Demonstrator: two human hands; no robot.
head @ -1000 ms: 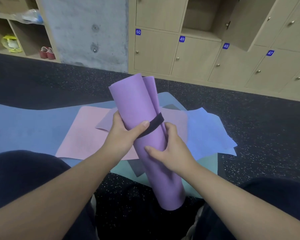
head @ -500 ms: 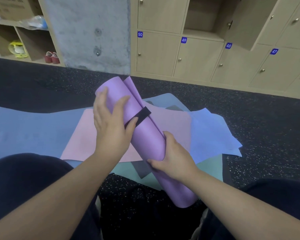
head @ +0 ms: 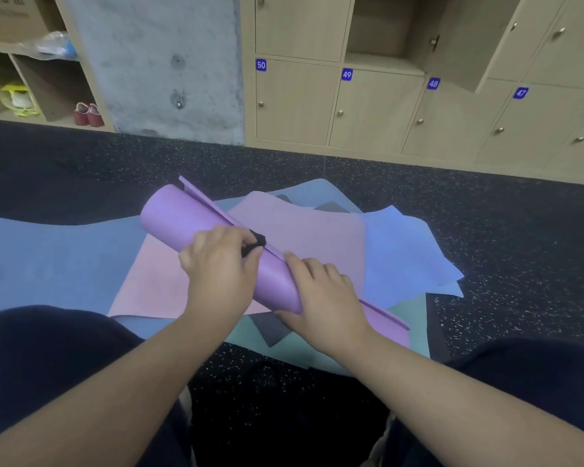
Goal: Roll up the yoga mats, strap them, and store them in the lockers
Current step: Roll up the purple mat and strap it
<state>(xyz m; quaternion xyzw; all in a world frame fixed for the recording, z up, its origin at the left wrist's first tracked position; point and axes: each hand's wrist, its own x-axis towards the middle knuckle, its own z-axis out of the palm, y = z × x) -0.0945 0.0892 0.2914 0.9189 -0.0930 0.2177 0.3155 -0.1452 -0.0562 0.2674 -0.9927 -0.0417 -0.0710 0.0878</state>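
Observation:
A rolled purple yoga mat [head: 179, 219] lies nearly flat and slanted, its far end up-left, over the flat mats on the floor. A black strap [head: 255, 244] goes round its middle. My left hand [head: 218, 269] pinches the strap on top of the roll. Lower down the roll, my right hand [head: 321, 298] grips it near its close end, fingers over the top. The mat's loose edge sticks out along the roll's right side. One wooden locker [head: 385, 28] above number 49 stands with its door open.
Flat mats lie spread under the roll: pink [head: 300, 230], light blue [head: 405, 251], teal [head: 412, 318] and a large blue one [head: 48, 257] at left. Numbered lockers [head: 294, 102] line the far wall. Open shelves [head: 41, 92] with shoes stand at far left. My knees frame the dark speckled floor.
The purple roll has tipped from nearly upright down to almost flat. My left hand moved from gripping the roll to pinching the strap; my right hand slid toward the near end.

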